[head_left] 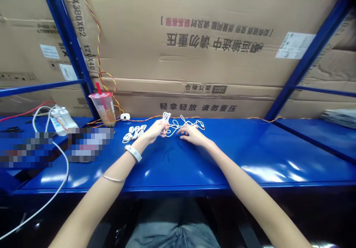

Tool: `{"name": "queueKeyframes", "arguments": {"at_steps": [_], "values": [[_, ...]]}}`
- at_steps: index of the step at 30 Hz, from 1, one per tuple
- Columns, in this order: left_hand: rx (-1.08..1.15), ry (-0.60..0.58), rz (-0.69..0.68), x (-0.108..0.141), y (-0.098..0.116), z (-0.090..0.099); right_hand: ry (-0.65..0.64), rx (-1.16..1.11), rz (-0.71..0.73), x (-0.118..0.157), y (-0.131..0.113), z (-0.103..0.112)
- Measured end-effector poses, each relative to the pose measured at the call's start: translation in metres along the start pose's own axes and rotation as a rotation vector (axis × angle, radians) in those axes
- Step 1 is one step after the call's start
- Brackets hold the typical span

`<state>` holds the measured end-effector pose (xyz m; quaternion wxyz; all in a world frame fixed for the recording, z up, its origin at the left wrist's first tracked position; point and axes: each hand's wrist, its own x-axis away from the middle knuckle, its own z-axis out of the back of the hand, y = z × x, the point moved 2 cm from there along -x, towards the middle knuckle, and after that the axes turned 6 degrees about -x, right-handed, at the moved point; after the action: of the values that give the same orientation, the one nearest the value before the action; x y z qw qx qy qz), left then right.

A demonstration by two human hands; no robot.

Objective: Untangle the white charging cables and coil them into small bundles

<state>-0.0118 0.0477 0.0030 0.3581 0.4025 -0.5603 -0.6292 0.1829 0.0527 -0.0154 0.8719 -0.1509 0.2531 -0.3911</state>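
Inside the left grip (154, 132), fingers closed round it, is a folded white cable (166, 117), its thin, smooth strands gathered into slim loops that rise above the fingertips. Just right of that, a loose white cable (182, 124) lies in open, wavy curls, with the right grip (194, 135) at its near edge, fingers bent; I cannot tell whether they pinch it. Left of the left grip sit small wound bundles (135, 133) of similar white cable, close together on the glossy blue tabletop (250, 148). Nearer than both grips are thin black strands (168, 155).

Farther left stand a lidded drink cup (104, 109) with a red straw, its print too small to read, and a white power strip (63, 119).

Behind the grips rises cardboard (217, 66). Upright black print reads 仓储货架, and lower, 轻拿轻放 请勿重压. Higher, upside down, stands 运输途中 请勿重压, under a bracketed line with 联系客服 in red. Far up to the left, sideways, is X380X62. High to the right, a white label (295, 45) is illegible.
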Motion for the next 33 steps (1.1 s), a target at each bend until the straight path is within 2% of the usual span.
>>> {"name": "queueKeyframes", "arguments": {"at_steps": [3, 13, 16, 19, 22, 24, 28, 33], "values": [[0.035, -0.042, 0.042, 0.001, 0.001, 0.0, -0.053, -0.019, 0.009, 0.0, 0.002, -0.003], [-0.069, -0.022, 0.074, 0.0, -0.007, -0.001, -0.143, -0.077, -0.015, 0.003, -0.002, -0.001], [-0.081, -0.024, 0.075, 0.0, -0.008, 0.0, -0.094, -0.249, -0.086, 0.003, 0.0, 0.002], [-0.106, -0.019, 0.072, -0.002, -0.011, -0.001, 0.041, -0.456, -0.152, 0.001, -0.001, 0.004], [-0.146, -0.017, 0.068, -0.003, -0.016, -0.008, 0.17, -0.626, -0.203, -0.001, -0.008, 0.001], [-0.195, -0.03, 0.055, -0.002, -0.017, -0.016, 0.192, -0.708, -0.22, -0.002, -0.015, -0.004], [-0.332, -0.057, 0.019, 0.003, -0.015, -0.03, 0.174, -0.722, -0.233, -0.003, -0.026, -0.013], [-0.367, -0.028, 0.024, 0.004, -0.017, -0.034, 0.188, -0.641, -0.199, -0.004, -0.028, -0.012]]}}
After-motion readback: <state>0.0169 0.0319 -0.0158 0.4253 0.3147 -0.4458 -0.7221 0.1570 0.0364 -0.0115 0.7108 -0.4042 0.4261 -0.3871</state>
